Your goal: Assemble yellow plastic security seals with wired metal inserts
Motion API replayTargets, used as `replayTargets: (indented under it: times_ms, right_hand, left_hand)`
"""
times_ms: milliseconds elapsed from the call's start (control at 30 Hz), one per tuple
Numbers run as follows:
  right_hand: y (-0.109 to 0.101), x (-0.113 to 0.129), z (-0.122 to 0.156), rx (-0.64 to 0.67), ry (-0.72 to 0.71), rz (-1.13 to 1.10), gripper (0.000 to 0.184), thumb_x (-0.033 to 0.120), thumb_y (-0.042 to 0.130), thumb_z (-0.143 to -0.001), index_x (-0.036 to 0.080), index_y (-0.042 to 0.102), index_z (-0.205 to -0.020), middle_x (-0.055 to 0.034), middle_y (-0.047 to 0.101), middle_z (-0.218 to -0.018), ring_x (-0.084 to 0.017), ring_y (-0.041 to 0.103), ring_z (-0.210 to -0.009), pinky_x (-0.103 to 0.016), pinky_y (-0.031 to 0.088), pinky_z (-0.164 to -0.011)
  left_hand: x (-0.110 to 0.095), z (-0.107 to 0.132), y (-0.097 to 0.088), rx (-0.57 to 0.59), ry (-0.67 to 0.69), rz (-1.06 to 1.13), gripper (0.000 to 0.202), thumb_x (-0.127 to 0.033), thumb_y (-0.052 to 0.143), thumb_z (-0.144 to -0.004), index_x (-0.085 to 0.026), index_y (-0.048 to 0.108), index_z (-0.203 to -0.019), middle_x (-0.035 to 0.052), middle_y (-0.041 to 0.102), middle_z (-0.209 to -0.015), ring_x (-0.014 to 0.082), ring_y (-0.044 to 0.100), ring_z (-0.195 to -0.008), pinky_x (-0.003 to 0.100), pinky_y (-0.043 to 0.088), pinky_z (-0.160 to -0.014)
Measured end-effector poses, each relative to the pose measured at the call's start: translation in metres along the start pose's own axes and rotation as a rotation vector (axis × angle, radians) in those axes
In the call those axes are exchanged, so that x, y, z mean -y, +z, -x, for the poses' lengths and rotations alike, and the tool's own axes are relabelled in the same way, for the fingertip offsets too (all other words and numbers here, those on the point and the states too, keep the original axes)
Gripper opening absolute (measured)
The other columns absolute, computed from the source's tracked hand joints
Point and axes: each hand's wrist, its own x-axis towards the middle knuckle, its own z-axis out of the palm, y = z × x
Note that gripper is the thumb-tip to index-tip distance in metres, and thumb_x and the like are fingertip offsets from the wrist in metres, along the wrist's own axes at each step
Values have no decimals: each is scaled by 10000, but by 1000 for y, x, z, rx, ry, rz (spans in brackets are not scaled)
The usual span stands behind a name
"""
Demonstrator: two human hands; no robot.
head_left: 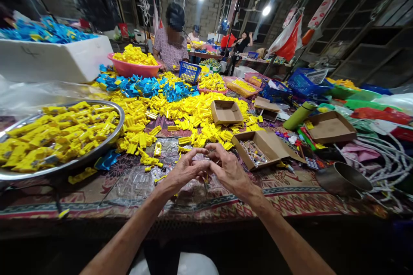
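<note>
My left hand and my right hand meet above the patterned cloth, their fingertips pinched together on something small that the fingers mostly hide. A clear plastic sheet lies just left of my hands. Beyond them spreads a heap of yellow plastic parts, with blue plastic parts behind it. To the left, a steel tray holds more yellow parts. An open cardboard box with small packets stands to the right of my right hand.
A co-worker sits across the table behind a pink basin and a blue basket. A white foam box stands far left. A metal bowl and coiled white cords lie right. More people work farther back.
</note>
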Motion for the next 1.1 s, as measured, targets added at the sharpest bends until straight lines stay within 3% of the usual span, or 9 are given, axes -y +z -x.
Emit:
replayTargets:
  times_ms: [200, 367, 467, 533, 633, 700, 800, 967, 1100]
  right_hand:
    - [-7, 7, 2, -47, 20, -1, 379, 156, 543, -864, 238, 525, -1234, -58, 686, -1053, -208, 654, -913, -341, 494, -815]
    - [-10, -4, 28, -239, 160, -83, 146, 280, 586, -886, 234, 621, -1020, -50, 672, -983, -215, 626, -905, -345, 484, -822]
    - [2, -22, 49, -103, 305, -264, 150, 356, 586, -891, 220, 633, -935, -36, 667, -902, -198, 625, -822, -314, 499, -736]
    - [14, -31, 58, -90, 366, -359, 203, 377, 615, -870, 220, 624, -998, -46, 667, -985, -198, 629, -858, -307, 511, -730]
    - [29, -35, 60, -75, 356, -518, 340, 372, 668, -833, 248, 580, -1137, -50, 642, -1125, -189, 633, -905, -295, 522, -739]
    - [36, -33, 57, -47, 317, -614, 350, 372, 710, -801, 252, 597, -1109, -40, 642, -1130, -185, 629, -945, -289, 516, -785]
    - [41, -33, 53, -14, 317, -710, 314, 431, 734, -775, 218, 644, -987, -30, 667, -1009, -175, 632, -883, -276, 509, -766]
    - [35, -35, 62, 53, 445, -809, 370, 445, 719, -794, 203, 628, -1058, 31, 616, -699, -116, 573, -583, -222, 439, -542]
    - [29, -26, 73, 65, 478, -840, 346, 376, 723, -796, 200, 629, -1080, 36, 609, -689, -96, 546, -560, -196, 393, -501]
  left_hand:
    - [11, -8, -4, -73, -2, 62, 422, -463, 696, -809, -171, 622, -1105, 28, 698, -748, 153, 677, -661, 235, 486, -587]
    - [14, -8, -6, -85, -11, 331, 298, -408, 727, -805, -156, 628, -929, 29, 694, -813, 140, 692, -714, 225, 540, -627]
    - [13, -7, -3, -121, -73, 443, 274, -367, 751, -794, -167, 616, -924, 35, 713, -885, 160, 723, -769, 237, 577, -668]
    - [12, -5, 1, -124, -99, 472, 263, -352, 743, -804, -167, 617, -943, 43, 719, -893, 167, 730, -769, 231, 585, -648]
    - [10, -3, 10, -100, -120, 497, 253, -338, 716, -832, -170, 619, -994, 52, 727, -890, 163, 732, -739, 225, 585, -626]
    - [8, -2, 15, -97, -130, 504, 261, -342, 702, -843, -175, 618, -1024, 63, 733, -911, 157, 732, -726, 221, 582, -628]
    - [7, 1, 15, -81, -121, 479, 274, -364, 674, -862, -177, 613, -1054, 88, 734, -981, 159, 732, -741, 220, 573, -623]
    - [16, 12, 0, -58, -95, 389, 263, -360, 661, -874, -160, 612, -1037, 115, 730, -1022, 173, 723, -783, 217, 557, -608]
    - [26, 23, -8, -61, -96, 345, 257, -392, 642, -883, -145, 622, -951, 129, 725, -1029, 161, 702, -780, 212, 536, -604]
